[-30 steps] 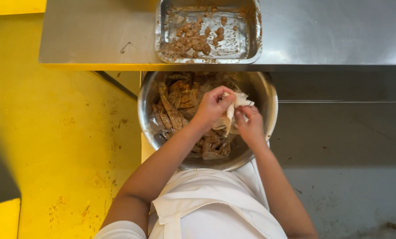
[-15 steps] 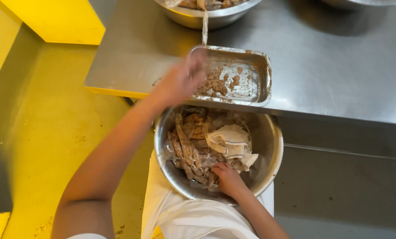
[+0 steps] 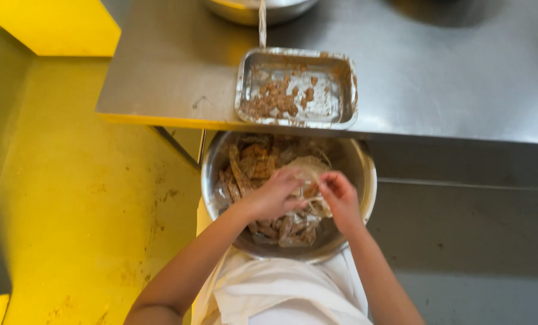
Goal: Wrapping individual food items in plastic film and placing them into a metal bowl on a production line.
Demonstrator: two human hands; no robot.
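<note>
Yellow floor (image 3: 70, 180) lay at the far left. Then the left hand (image 3: 273, 195) sat down in the round steel bowl (image 3: 365, 180), fingers closed on the pale sheet (image 3: 308, 168). That sheet lay between both hands, over the brown coated strips (image 3: 248, 165). The right hand (image 3: 341, 195) pinched its other edge, fingers curled shut on it. Above, the steel bench (image 3: 449, 72) carried a rectangular tray (image 3: 341, 90) of brown pieces (image 3: 278, 99).
</note>
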